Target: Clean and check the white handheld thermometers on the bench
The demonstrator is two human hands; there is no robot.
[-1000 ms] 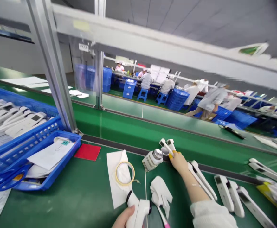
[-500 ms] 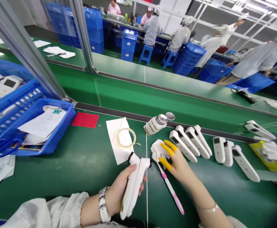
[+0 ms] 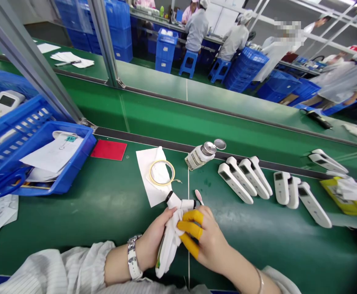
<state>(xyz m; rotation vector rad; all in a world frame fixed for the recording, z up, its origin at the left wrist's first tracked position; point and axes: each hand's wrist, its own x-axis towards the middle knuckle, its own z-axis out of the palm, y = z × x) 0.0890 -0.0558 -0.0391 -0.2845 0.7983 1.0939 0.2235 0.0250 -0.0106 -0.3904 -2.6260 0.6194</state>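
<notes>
My left hand [image 3: 150, 249] is closed around two white handheld thermometers [image 3: 165, 258], held side by side with their dark-tipped heads pointing away from me. Pressed onto their bodies is a crumpled white cloth [image 3: 176, 224], pinched in my right hand [image 3: 209, 241], which wears yellow finger cots. The cloth and fingers cover much of the upper thermometer. Just beyond my right hand, the pale head of a toothbrush [image 3: 199, 197] shows on the green table; its handle is hidden. A dispenser bottle [image 3: 198, 157] with its metal lid flipped up stands farther back.
A tape roll [image 3: 150, 173] lies on white paper [image 3: 143, 161], near a red card [image 3: 108, 150]. Several thermometers [image 3: 235, 183] rest in rows at right, before a yellow packet [image 3: 334, 196]. At left sits a blue bin [image 3: 88, 143] with papers and scissors. Co-workers are beyond the partition.
My right hand has picked up the white cloth from the table and brought it left and nearer, onto the thermometers. My left hand keeps its hold. The view has shifted slightly.
</notes>
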